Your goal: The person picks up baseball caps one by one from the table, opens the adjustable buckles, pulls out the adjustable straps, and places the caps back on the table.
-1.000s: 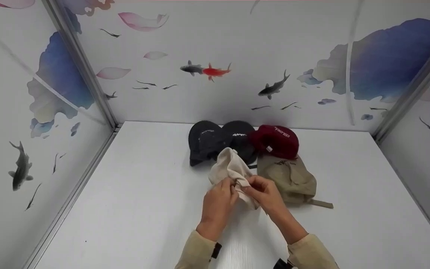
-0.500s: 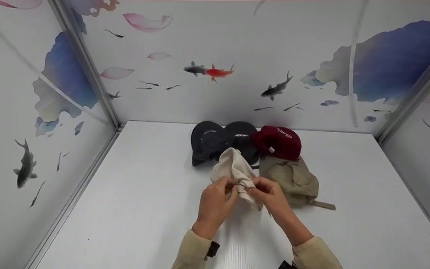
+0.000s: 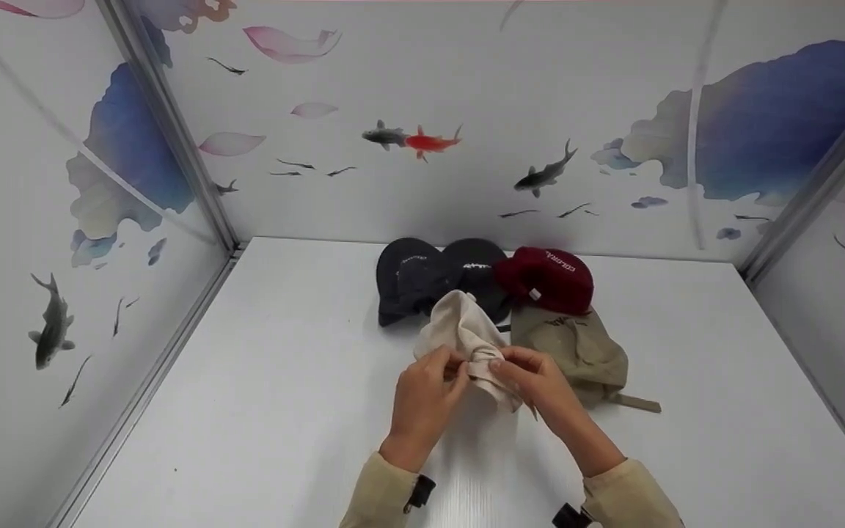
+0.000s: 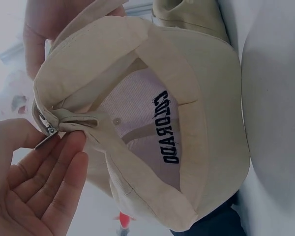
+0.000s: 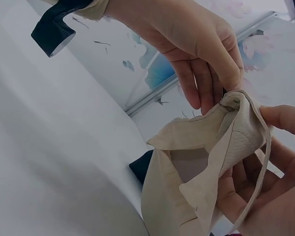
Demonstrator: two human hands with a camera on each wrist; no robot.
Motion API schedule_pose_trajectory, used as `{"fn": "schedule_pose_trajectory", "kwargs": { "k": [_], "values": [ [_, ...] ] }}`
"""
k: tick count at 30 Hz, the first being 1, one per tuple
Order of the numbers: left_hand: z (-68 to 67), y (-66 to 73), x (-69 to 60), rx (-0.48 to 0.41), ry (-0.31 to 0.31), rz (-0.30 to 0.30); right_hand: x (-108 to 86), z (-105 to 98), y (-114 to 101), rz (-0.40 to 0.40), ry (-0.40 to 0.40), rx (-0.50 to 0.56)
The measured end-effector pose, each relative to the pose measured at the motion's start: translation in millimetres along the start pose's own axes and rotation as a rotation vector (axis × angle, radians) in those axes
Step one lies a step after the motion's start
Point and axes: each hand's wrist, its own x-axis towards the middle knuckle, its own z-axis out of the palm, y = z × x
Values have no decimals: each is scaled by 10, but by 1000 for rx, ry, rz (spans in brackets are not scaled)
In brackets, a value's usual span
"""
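A cream baseball cap (image 3: 459, 323) is held up between both hands, its opening toward the person. Dark "COLORADO" lettering shows inside the cap (image 4: 187, 118) in the left wrist view. My left hand (image 3: 425, 403) pinches the small metal buckle (image 4: 48, 132) at the cap's back strap between thumb and fingers. My right hand (image 3: 547, 389) grips the cap's back edge beside the strap, thumb on top and fingers beneath. In the right wrist view, a loose strap end (image 5: 258, 187) hangs down past the right hand (image 5: 280, 172).
Behind the cream cap lie two dark caps, one at left (image 3: 408, 275) and one beside it (image 3: 477, 264). A maroon cap (image 3: 558, 279) overlaps a khaki cap (image 3: 576, 348), whose strap sticks out rightward. Printed panels (image 3: 422, 198) wall the white table (image 3: 283, 352).
The right hand has shifted slightly right along the cap's back edge. The left hand's fingers have moved a little at the strap. The other caps stay put.
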Motion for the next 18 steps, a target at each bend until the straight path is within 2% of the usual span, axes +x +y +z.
{"fn": "schedule_pose_trajectory", "kwargs": {
  "k": [3,7,12,15,18],
  "values": [
    [3,6,-3,-7,17,19,-2,-26,-24,16,-22,-8],
    [11,13,-5,-14,33,32,3,-69,-27,18,-90,18],
    [33,33,-4,12,60,44,17,-100,4,-33,-166,10],
    [70,49,-10,60,99,72,16,-74,18,-100,-162,-51],
    [112,69,-10,122,129,106,-1,-37,25,-130,-139,-51]
  ]
}}
